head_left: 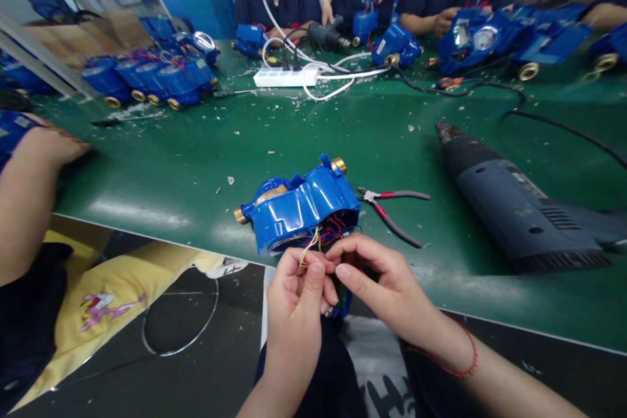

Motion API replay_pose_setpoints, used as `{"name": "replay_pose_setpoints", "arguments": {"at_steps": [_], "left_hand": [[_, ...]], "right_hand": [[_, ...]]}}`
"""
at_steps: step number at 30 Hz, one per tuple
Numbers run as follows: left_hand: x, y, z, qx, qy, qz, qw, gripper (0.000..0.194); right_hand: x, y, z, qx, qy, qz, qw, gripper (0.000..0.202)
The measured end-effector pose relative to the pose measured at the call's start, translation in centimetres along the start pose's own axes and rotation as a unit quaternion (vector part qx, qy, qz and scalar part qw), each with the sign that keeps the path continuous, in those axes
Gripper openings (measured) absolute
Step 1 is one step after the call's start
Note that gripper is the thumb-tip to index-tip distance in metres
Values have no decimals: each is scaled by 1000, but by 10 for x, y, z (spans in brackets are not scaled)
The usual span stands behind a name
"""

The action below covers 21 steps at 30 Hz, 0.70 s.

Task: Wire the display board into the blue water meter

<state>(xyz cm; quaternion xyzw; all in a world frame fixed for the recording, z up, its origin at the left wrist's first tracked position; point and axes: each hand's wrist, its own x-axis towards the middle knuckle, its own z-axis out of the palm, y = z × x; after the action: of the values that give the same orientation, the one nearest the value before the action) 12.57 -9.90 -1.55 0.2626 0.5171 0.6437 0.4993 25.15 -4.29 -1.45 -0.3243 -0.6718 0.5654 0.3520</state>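
A blue water meter (306, 206) with brass pipe ends lies on its side at the table's front edge, its open housing facing me. Yellow, white and red wires (312, 245) come out of it. My left hand (301, 287) is closed, pinching these wires between thumb and fingers. Close against it, my right hand (375, 268) is also closed, thumb and forefinger together at the wire ends; what exactly sits between them is hidden. Below the hands, a blue part with a green circuit board (343, 297) shows partly.
Diagonal cutters (392, 202) with red and grey handles lie right of the meter, beside a large heat gun (519, 202). A white power strip (287, 76) with cables lies farther back. Several blue meters (161, 78) stand at the far left. Co-workers sit opposite; another person's arm (34, 170) is at left.
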Motion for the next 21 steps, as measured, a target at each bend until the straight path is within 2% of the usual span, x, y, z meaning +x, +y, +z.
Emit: {"name": "replay_pose_setpoints", "arguments": {"at_steps": [3,6,11,16,19,21], "left_hand": [[-1,2,0,33,7,-8,999,32],[-2,1,2,56,12,2,998,36],[-3,-1,5,49,19,14,999,38],[-4,-5,4,17,29,31,999,34],[-2,-6,2,-2,27,18,999,33],[-1,-7,2,-13,21,4,1000,32]], "right_hand": [[3,-2,3,-47,44,-60,996,5],[4,-3,7,-61,68,-97,991,12],[4,-3,17,6,111,-51,992,18],[8,5,14,52,237,-1,970,14],[9,8,8,36,232,8,972,16],[7,8,4,-4,218,-3,976,25]]}}
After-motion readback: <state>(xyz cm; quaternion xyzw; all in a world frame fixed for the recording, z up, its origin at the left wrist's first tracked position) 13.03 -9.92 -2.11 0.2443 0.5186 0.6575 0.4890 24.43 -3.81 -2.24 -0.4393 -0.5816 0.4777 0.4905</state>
